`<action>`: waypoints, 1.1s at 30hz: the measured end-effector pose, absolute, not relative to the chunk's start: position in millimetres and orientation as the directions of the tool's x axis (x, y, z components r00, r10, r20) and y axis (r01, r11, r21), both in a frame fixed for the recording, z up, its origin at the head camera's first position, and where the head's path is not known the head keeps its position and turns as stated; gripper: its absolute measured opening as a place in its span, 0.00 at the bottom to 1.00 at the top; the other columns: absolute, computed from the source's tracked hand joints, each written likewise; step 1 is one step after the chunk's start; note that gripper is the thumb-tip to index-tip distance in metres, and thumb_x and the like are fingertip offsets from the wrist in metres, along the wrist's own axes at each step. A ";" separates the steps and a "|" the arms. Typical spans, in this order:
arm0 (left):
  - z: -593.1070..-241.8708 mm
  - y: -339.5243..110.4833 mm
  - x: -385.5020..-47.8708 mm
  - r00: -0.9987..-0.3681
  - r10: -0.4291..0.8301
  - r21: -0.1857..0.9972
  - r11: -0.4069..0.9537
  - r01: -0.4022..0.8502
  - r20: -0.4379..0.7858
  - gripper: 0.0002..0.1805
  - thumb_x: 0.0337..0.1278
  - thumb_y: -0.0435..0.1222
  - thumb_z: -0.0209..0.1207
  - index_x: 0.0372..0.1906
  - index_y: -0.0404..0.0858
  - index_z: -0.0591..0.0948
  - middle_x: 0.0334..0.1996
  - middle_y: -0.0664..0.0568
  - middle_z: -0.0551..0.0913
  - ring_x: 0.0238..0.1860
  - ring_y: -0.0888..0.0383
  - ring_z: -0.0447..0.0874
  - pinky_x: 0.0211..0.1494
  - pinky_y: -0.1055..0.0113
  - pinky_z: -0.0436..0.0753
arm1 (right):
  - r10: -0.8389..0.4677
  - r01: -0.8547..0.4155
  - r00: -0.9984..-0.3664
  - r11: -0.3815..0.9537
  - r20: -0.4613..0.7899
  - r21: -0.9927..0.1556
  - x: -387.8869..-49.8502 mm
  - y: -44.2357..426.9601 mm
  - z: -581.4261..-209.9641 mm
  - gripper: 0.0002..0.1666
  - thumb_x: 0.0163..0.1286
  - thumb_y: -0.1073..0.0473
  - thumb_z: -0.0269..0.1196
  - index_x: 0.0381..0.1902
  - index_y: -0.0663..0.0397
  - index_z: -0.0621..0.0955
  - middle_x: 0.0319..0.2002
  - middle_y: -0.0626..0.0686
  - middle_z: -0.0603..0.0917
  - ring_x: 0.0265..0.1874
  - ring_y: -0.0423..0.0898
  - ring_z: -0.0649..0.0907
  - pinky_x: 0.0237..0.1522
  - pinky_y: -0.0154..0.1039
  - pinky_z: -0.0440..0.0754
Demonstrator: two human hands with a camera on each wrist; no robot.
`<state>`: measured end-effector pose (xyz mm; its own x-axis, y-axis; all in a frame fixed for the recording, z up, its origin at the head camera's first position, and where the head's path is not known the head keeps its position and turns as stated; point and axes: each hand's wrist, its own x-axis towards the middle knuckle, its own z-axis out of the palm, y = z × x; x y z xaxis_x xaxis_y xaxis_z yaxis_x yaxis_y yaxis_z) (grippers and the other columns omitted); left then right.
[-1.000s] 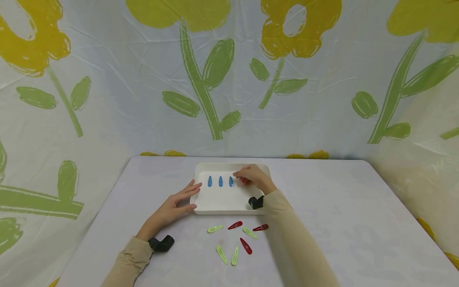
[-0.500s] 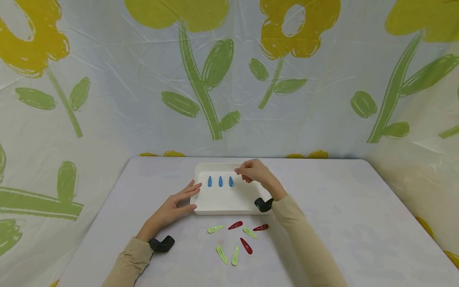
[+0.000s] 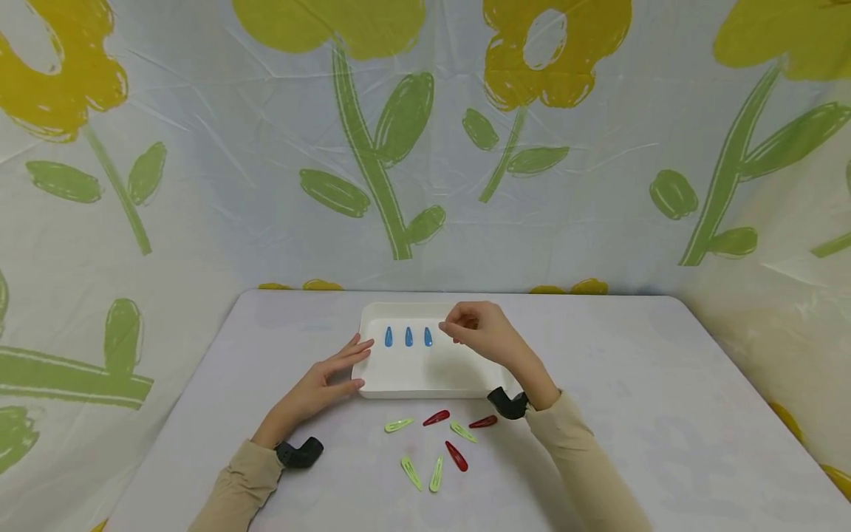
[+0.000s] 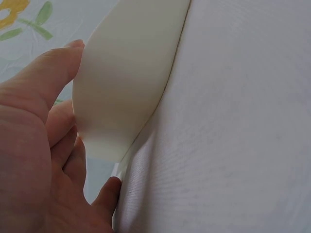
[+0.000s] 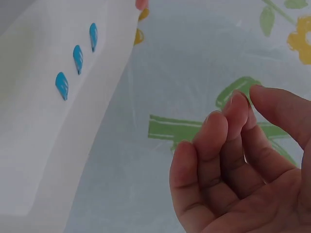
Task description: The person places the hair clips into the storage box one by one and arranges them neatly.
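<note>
Three blue hair clips (image 3: 408, 337) stand in a row in the back part of the white tray (image 3: 425, 373); the right wrist view also shows the clips (image 5: 77, 59). My right hand (image 3: 488, 334) hovers over the tray's right side, near the rightmost clip. Its fingers (image 5: 210, 133) are loosely bent, the thumb close to the index fingertip, and nothing shows between them. My left hand (image 3: 326, 380) touches the tray's left edge with spread fingers; in the left wrist view its thumb lies against the tray wall (image 4: 121, 73).
Before the tray, on the white table (image 3: 631, 414), lie three red clips (image 3: 456, 456) and several light green clips (image 3: 435, 474). A flower-patterned cloth (image 3: 266, 222) hangs behind the table.
My right hand has lifted from beside the rightmost blue clip and drawn back to the right, its wrist closer to the tray's front. The left hand and the clips have stayed put.
</note>
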<state>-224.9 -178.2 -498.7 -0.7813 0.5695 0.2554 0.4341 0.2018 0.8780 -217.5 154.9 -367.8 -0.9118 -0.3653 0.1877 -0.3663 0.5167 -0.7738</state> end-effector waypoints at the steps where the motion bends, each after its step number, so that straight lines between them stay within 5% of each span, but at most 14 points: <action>1: -498.9 -178.2 -224.8 -0.781 0.569 0.878 0.200 0.435 0.257 0.32 0.62 0.34 0.65 0.71 0.38 0.71 0.75 0.53 0.62 0.79 0.53 0.40 0.71 0.80 0.45 | -0.374 -0.380 -0.906 0.513 0.198 -0.770 -213.8 154.9 -366.2 0.08 0.69 0.58 0.65 0.30 0.52 0.83 0.24 0.54 0.82 0.25 0.51 0.80 0.28 0.39 0.76; 6: -499.2 -177.9 -224.8 -0.782 0.568 0.878 0.200 0.434 0.257 0.32 0.62 0.33 0.65 0.71 0.38 0.72 0.75 0.53 0.62 0.79 0.53 0.40 0.71 0.79 0.45 | -0.425 -0.461 -0.868 0.504 0.255 -0.730 -198.6 156.9 -361.9 0.05 0.68 0.59 0.67 0.30 0.48 0.84 0.24 0.44 0.82 0.25 0.45 0.80 0.31 0.39 0.79; 17: -499.6 -178.8 -226.2 -0.788 0.566 0.873 0.225 0.433 0.245 0.32 0.62 0.32 0.65 0.71 0.37 0.71 0.75 0.56 0.62 0.79 0.56 0.41 0.71 0.81 0.46 | -0.617 -0.651 -0.723 0.455 0.312 -0.607 -180.7 155.8 -376.1 0.04 0.64 0.67 0.69 0.35 0.53 0.85 0.32 0.42 0.85 0.32 0.36 0.80 0.39 0.38 0.81; 23: -500.0 -178.0 -226.3 -0.780 0.572 0.869 0.220 0.443 0.252 0.32 0.62 0.31 0.65 0.71 0.36 0.71 0.75 0.54 0.62 0.79 0.54 0.40 0.71 0.80 0.45 | -0.646 -0.624 -0.733 0.515 0.212 -0.588 -176.7 151.5 -380.8 0.06 0.63 0.69 0.68 0.35 0.54 0.87 0.33 0.45 0.87 0.32 0.36 0.81 0.40 0.44 0.83; 33: -499.7 -178.2 -226.2 -0.770 0.582 0.864 0.216 0.455 0.261 0.32 0.63 0.33 0.64 0.71 0.36 0.70 0.76 0.53 0.61 0.79 0.55 0.40 0.72 0.80 0.45 | -0.643 -0.626 -0.754 0.645 0.131 -0.438 -165.7 130.9 -392.7 0.06 0.58 0.72 0.70 0.29 0.57 0.90 0.29 0.47 0.88 0.30 0.40 0.83 0.36 0.32 0.82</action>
<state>-226.2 -178.2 -499.7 -0.7703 0.5820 0.2605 0.4555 0.2163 0.8636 -165.7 130.9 -392.7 -0.7542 -0.6434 0.1312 -0.6263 0.6449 -0.4381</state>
